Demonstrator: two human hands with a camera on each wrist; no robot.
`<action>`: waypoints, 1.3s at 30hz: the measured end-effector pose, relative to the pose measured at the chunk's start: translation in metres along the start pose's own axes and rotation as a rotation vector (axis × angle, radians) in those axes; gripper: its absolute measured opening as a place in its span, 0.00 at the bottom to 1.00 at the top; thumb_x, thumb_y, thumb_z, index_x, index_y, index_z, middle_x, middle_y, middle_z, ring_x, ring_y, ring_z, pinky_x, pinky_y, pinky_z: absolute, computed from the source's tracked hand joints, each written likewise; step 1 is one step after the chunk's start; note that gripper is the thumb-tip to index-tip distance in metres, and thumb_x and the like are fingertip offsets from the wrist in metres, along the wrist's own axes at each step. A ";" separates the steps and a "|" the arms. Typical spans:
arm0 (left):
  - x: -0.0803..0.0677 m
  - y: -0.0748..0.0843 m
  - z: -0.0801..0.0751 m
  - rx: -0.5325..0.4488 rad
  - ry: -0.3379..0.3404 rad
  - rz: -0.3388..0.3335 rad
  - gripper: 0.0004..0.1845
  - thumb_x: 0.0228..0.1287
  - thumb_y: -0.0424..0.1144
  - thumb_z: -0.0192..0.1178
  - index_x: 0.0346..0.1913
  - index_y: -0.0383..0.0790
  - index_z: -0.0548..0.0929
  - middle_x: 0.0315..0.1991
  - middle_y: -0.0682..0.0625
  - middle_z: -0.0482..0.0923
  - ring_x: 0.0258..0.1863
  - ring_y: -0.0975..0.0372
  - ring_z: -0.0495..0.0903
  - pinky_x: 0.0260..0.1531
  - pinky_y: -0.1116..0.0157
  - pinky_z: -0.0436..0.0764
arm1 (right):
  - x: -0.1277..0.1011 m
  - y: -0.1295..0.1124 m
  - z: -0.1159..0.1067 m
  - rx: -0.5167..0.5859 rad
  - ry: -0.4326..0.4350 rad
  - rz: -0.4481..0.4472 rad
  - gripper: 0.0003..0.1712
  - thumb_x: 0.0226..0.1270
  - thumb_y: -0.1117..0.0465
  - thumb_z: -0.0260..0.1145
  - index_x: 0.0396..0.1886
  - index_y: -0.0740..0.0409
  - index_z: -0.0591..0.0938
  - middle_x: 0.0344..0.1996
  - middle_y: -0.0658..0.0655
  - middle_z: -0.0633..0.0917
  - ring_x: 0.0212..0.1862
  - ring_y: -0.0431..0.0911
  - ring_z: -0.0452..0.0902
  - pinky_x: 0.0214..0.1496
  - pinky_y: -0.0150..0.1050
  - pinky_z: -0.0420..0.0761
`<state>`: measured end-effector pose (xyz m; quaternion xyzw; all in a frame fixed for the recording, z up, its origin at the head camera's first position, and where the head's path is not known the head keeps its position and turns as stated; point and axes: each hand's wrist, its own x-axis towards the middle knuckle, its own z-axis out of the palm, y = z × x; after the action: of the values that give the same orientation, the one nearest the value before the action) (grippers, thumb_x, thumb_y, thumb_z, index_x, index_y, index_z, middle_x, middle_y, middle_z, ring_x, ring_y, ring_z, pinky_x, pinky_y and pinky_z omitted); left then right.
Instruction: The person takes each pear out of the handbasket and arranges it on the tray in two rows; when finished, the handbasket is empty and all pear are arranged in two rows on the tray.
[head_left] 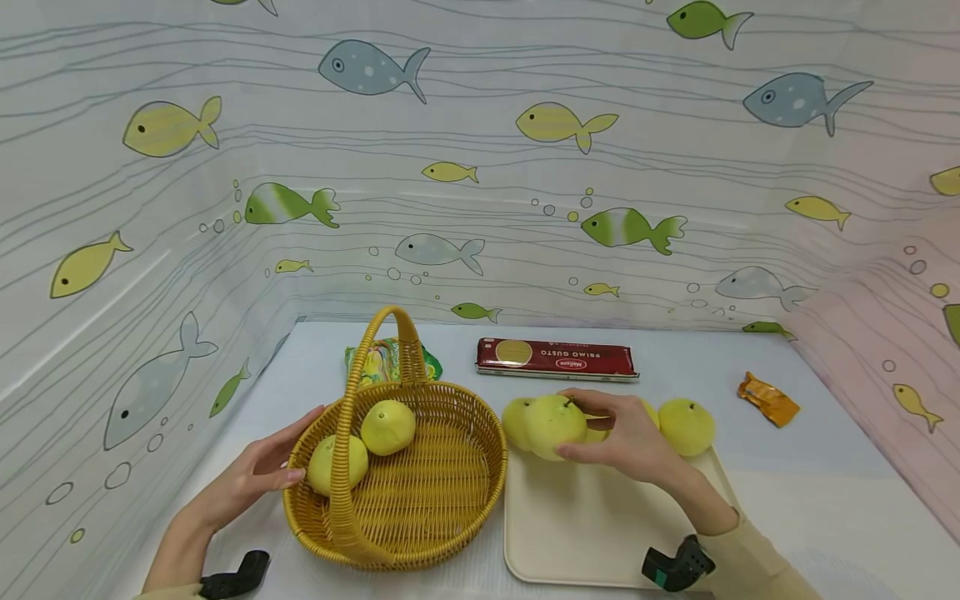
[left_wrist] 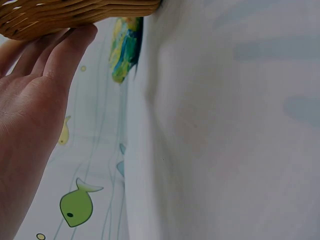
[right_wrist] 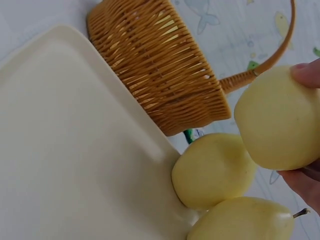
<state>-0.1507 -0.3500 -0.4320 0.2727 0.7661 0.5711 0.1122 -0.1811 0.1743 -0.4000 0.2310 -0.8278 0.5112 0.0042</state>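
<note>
A wicker basket (head_left: 442, 500) with a hoop handle stands left of centre and has two yellow pears (head_left: 387, 427) (head_left: 337, 464) in it. My left hand (head_left: 270, 467) lies with straight fingers against the basket's left wall; the left wrist view shows the fingers (left_wrist: 65, 55) touching the wicker (left_wrist: 75, 15). My right hand (head_left: 611, 433) grips a yellow pear (head_left: 553, 425) just above the far end of a cream tray (head_left: 600, 533). The right wrist view shows that pear (right_wrist: 280, 120) lifted clear of two pears (right_wrist: 212, 170) (right_wrist: 245, 220) lying on the tray (right_wrist: 75, 150).
More pears (head_left: 516, 421) (head_left: 686, 427) sit at the tray's far edge. A red pasta box (head_left: 557, 358) lies behind it, an orange packet (head_left: 768, 399) at the right, a green-yellow packet (head_left: 386, 360) behind the basket. Fish-print curtains wall in three sides.
</note>
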 end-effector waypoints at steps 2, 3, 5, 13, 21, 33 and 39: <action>0.000 0.001 0.000 -0.005 -0.007 0.010 0.39 0.68 0.22 0.48 0.80 0.34 0.48 0.81 0.45 0.45 0.75 0.77 0.52 0.64 0.81 0.59 | 0.000 0.000 0.000 -0.002 -0.010 0.009 0.39 0.48 0.54 0.83 0.61 0.59 0.81 0.56 0.58 0.86 0.52 0.51 0.85 0.49 0.32 0.84; 0.000 0.001 0.000 -0.007 -0.006 0.008 0.39 0.68 0.22 0.48 0.80 0.34 0.48 0.81 0.45 0.45 0.75 0.77 0.52 0.64 0.81 0.59 | 0.000 0.000 0.000 0.000 -0.017 0.014 0.39 0.47 0.53 0.83 0.61 0.59 0.81 0.55 0.58 0.86 0.52 0.51 0.85 0.49 0.33 0.84; 0.000 0.002 0.001 -0.007 -0.005 0.008 0.39 0.68 0.22 0.48 0.80 0.34 0.48 0.81 0.45 0.45 0.75 0.77 0.52 0.64 0.81 0.59 | 0.000 0.000 0.000 0.008 -0.038 0.031 0.39 0.48 0.53 0.82 0.61 0.59 0.81 0.55 0.58 0.86 0.51 0.50 0.86 0.49 0.35 0.84; 0.000 0.001 0.001 0.009 0.003 -0.007 0.39 0.68 0.23 0.48 0.80 0.34 0.48 0.81 0.44 0.46 0.75 0.77 0.52 0.64 0.81 0.59 | 0.000 0.005 0.004 0.044 -0.125 0.071 0.38 0.49 0.53 0.82 0.61 0.58 0.81 0.54 0.62 0.86 0.48 0.47 0.87 0.48 0.34 0.84; 0.001 0.001 0.001 0.010 0.000 0.001 0.39 0.68 0.23 0.48 0.79 0.34 0.49 0.81 0.43 0.46 0.75 0.76 0.53 0.64 0.80 0.60 | -0.001 0.009 0.009 0.011 -0.165 0.090 0.41 0.47 0.50 0.82 0.62 0.58 0.80 0.55 0.60 0.85 0.52 0.49 0.85 0.50 0.32 0.83; 0.000 0.000 0.001 0.011 0.006 0.001 0.39 0.67 0.23 0.48 0.80 0.35 0.49 0.81 0.45 0.47 0.75 0.76 0.53 0.64 0.80 0.60 | 0.000 0.012 0.012 -0.014 -0.221 0.030 0.39 0.47 0.48 0.83 0.60 0.55 0.82 0.54 0.54 0.86 0.54 0.46 0.83 0.53 0.34 0.82; 0.000 -0.001 0.000 0.008 0.007 -0.007 0.39 0.67 0.24 0.49 0.80 0.35 0.49 0.81 0.45 0.46 0.75 0.76 0.52 0.64 0.81 0.60 | -0.001 0.013 0.014 -0.062 -0.250 0.013 0.41 0.45 0.46 0.83 0.61 0.54 0.82 0.54 0.52 0.86 0.54 0.44 0.83 0.53 0.35 0.82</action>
<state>-0.1505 -0.3503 -0.4330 0.2684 0.7696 0.5688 0.1103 -0.1820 0.1674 -0.4182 0.2874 -0.8387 0.4526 -0.0953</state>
